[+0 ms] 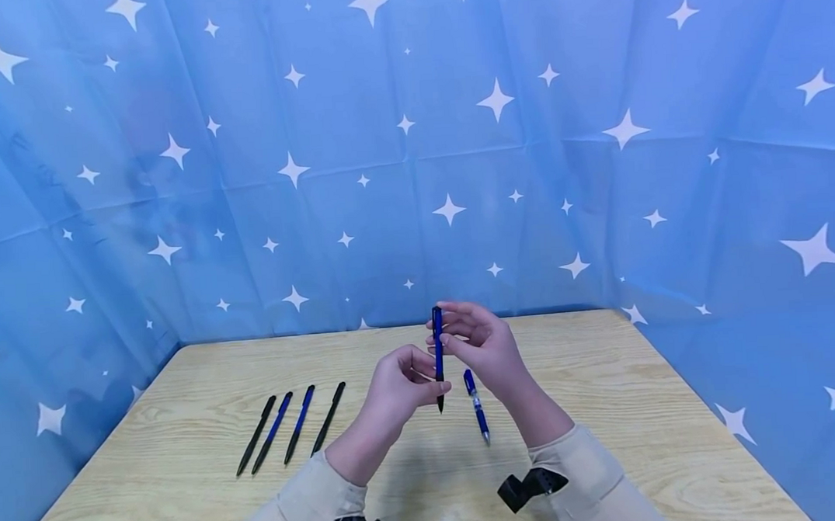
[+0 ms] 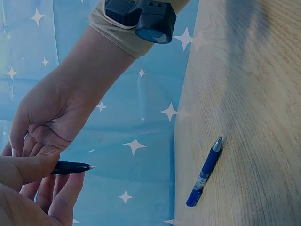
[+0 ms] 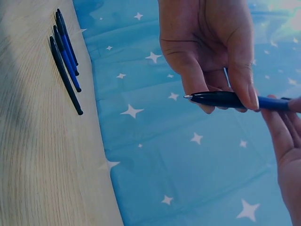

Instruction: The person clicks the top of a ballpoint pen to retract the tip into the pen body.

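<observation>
Above the table, both hands hold one blue pen [image 1: 439, 353] with a black grip, upright, its point downward. My left hand [image 1: 393, 382] pinches it low, near the grip, between thumb and fingers. Higher up, my right hand [image 1: 487, 347] pinches the blue barrel with its thumb and fingers. In the right wrist view a small metal tip sticks out of the pen's black grip [image 3: 218, 98]. On the table beneath the right hand lies another blue pen [image 1: 477, 407] with a clear, printed middle, also visible in the left wrist view.
Left of the hands, several pens lie side by side on the wooden table [image 1: 187, 426]: a black pen [image 1: 256, 436], two blue pens with dark grips [image 1: 300, 425], and another black pen [image 1: 329, 417] partly behind the left forearm. A blue star-patterned curtain [image 1: 399, 168] surrounds the table.
</observation>
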`<state>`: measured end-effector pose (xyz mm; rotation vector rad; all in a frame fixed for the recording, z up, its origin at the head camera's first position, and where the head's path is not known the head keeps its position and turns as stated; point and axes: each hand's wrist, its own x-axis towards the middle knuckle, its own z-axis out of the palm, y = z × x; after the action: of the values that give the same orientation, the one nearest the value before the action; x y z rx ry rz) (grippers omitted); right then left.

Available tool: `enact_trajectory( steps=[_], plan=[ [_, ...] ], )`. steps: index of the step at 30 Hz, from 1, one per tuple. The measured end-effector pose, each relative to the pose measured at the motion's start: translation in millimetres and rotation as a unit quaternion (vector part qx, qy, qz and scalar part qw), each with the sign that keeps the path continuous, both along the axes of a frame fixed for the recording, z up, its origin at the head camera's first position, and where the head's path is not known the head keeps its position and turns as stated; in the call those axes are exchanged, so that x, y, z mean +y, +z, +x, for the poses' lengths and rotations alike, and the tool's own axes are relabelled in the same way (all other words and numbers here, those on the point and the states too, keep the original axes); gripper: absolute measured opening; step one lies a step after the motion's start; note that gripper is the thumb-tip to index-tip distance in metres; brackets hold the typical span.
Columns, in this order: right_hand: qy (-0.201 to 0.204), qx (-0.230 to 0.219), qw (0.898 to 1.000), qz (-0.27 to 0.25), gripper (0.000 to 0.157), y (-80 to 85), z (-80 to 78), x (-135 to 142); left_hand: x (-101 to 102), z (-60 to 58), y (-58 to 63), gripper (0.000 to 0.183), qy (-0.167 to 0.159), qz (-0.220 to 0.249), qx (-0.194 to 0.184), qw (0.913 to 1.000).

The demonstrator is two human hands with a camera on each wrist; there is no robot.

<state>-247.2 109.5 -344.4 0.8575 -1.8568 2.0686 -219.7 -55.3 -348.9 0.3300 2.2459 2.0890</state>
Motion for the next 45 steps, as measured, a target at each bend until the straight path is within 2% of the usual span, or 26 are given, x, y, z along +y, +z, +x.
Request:
enact_trajectory(
  steps=[7, 12, 16, 21, 26, 30, 34, 40, 45],
  plan=[
    [-0.004, -0.01, 1.0, -0.017, 0.045, 2.8, -0.2, 0, -3, -1.8, 3.0, 0.024, -0.015, -0.019, 0.013, 0.9996],
    [-0.003, -0.01, 1.0, -0.01, 0.053, 5.1, -2.9, 4, -7, -2.5, 6.0, 0.028, -0.013, -0.03, 0.005, 0.9994],
    [-0.013, 0.003, 1.0, 0.01, 0.058, 4.9, -5.7, 13, -13, -5.8, 4.1, 0.035, 0.0, -0.04, 0.002, 0.9992],
    [-0.035, 0.013, 0.997, 0.061, 0.058, 1.3, -8.4, 23, -22, -10.6, 3.9, 0.043, 0.015, -0.037, 0.006, 0.9992],
    [-0.04, -0.009, 0.993, 0.113, 0.058, -7.7, -9.3, 31, -34, -15.3, 5.2, 0.046, 0.027, -0.038, 0.029, 0.9985],
    [-0.045, -0.019, 0.981, 0.189, 0.056, -17.1, -9.6, 36, -45, -18.6, 6.6, 0.046, 0.036, -0.057, 0.049, 0.9965],
    [-0.049, -0.003, 0.964, 0.261, 0.052, -24.5, -8.7, 41, -58, -21.1, 6.2, 0.048, 0.046, -0.09, 0.061, 0.993],
    [-0.039, 0.004, 0.946, 0.323, 0.049, -32.5, -7.3, 51, -81, -20.9, 5.8, 0.052, 0.067, -0.151, 0.083, 0.9827],
    [-0.031, 0.011, 0.928, 0.372, 0.051, -39.3, -4.9, 62, -108, -23.8, 5.9, 0.053, 0.066, -0.192, 0.1, 0.9741]
  ],
)
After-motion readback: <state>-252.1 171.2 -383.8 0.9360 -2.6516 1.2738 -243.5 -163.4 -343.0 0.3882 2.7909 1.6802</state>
